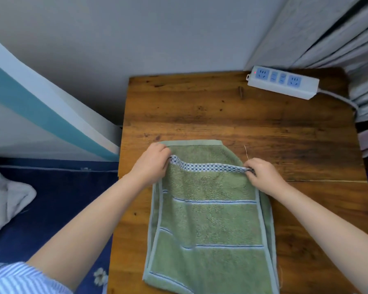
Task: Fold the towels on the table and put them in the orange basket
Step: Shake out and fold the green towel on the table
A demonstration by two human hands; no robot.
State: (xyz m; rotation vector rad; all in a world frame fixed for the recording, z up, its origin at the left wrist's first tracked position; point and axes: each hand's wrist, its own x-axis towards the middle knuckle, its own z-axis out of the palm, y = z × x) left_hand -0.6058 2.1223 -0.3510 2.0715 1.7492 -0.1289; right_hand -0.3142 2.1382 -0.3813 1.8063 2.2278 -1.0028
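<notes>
The towel [210, 219] lies on the wooden surface [221, 115], its near part hanging toward you, one layer doubled over another. Your left hand [151, 164] and right hand [263, 177] each pinch an end of the checked band, fingers curled round the cloth. It looks soft, light and limp, so it will likely sag between grips; hold the corners and keep the edge taut. A power strip [283, 81] sits at the far right corner, well apart, beside the curtain [331, 32]. The basket is not in view. A white cloth [4, 198] lies off left.

Soft, even light (edges perhaps warped)
</notes>
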